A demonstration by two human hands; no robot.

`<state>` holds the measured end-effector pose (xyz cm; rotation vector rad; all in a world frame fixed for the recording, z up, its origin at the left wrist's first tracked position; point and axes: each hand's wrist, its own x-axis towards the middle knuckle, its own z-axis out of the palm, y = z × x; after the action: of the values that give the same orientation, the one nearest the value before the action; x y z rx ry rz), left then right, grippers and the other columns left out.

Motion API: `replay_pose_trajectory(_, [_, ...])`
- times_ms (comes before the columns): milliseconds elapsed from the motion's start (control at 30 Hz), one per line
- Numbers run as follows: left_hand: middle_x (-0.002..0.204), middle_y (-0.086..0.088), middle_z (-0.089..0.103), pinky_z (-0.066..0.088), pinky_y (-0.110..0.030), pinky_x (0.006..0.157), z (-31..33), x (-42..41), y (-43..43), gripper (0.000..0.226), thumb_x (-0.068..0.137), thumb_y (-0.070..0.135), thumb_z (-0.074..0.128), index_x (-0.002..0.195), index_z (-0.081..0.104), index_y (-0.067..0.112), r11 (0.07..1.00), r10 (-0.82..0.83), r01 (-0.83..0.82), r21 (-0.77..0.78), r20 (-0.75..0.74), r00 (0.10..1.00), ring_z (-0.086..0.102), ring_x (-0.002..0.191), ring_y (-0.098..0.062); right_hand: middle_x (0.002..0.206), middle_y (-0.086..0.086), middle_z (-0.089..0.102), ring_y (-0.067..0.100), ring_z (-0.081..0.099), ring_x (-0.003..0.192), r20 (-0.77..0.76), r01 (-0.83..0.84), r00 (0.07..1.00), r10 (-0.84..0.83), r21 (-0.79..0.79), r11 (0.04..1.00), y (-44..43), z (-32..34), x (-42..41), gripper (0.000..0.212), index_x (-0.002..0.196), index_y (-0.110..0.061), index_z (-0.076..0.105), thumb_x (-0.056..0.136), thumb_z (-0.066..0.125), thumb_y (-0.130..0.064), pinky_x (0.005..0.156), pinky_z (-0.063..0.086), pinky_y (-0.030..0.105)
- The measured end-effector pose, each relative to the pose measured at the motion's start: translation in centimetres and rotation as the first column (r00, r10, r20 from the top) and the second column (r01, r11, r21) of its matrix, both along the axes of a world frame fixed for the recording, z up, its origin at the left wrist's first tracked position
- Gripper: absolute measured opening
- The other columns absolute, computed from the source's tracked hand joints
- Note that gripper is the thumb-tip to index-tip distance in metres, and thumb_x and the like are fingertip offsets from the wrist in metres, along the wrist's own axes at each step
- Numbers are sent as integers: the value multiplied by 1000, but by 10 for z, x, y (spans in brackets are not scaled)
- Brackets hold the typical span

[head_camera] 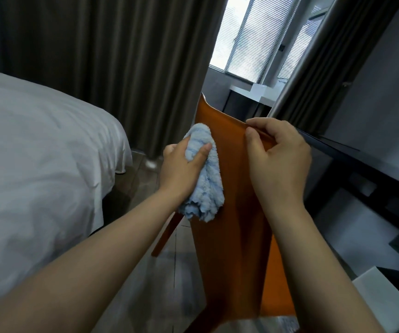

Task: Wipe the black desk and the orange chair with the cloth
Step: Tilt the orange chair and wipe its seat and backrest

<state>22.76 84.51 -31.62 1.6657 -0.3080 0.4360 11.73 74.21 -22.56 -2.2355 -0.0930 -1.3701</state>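
The orange chair (pixel 234 212) stands in front of me with the rear of its backrest facing me. My left hand (pixel 181 169) grips a fluffy light-blue cloth (pixel 205 179) and presses it against the left side of the backrest. My right hand (pixel 280 159) holds the backrest's top edge, fingers curled over it and thumb on the near side. The black desk (pixel 352 155) runs along the right wall, just beyond the chair.
A bed with white sheets (pixel 37 159) fills the left. Dark curtains (pixel 112 63) hang behind, with a window (pixel 248 37) past them. A white box (pixel 385 294) sits on the floor at the lower right, under the desk. Tiled floor shows between bed and chair.
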Motion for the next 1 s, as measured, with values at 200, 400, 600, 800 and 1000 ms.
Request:
replay_pose_trajectory(200, [120, -8, 59, 52, -41, 92, -16, 20, -7, 48, 91, 61, 44, 122, 59, 27, 1000, -14, 16, 18, -73, 997, 62, 102, -19, 98, -12, 68, -2, 60, 93, 49, -22, 999, 20, 43, 999, -3, -3, -2, 15, 101, -25, 73, 92, 62, -20, 84, 49, 19])
replay_pose_trajectory(400, [110, -9, 64, 52, -42, 90, -72, 25, -22, 37, 94, 55, 47, 109, 65, 27, 994, -102, 95, -63, -134, 986, 63, 101, -20, 101, -11, 69, -3, 61, 94, 63, -42, 997, 37, 81, 996, -2, -5, -1, 16, 103, -26, 73, 92, 64, -19, 82, 49, 15])
replay_pose_trajectory(600, [109, -7, 64, 55, -40, 85, -111, 39, -34, 44, 85, 69, 43, 102, 66, 35, 994, -99, 89, -57, -211, 973, 65, 93, -16, 98, -11, 68, -7, 60, 87, 59, -46, 997, 41, 89, 995, -3, -7, 1, 15, 103, -26, 74, 92, 64, -20, 74, 43, 4])
replay_pose_trajectory(800, [105, -10, 65, 56, -43, 82, -146, 49, -43, 47, 80, 74, 43, 93, 66, 34, 994, -107, 96, -51, -286, 952, 67, 88, -17, 98, -11, 69, -3, 63, 88, 63, -59, 997, 52, 110, 992, -1, -8, 4, 14, 103, -28, 73, 93, 64, -23, 80, 52, 18])
replay_pose_trajectory(1000, [95, -3, 68, 57, -43, 78, -174, 48, -48, 49, 82, 73, 40, 90, 66, 32, 991, -113, 129, 28, -325, 939, 65, 92, -19, 97, -9, 70, 0, 64, 90, 87, -62, 995, 52, 120, 991, 0, -8, 3, 13, 102, -24, 74, 92, 65, -22, 83, 55, 29])
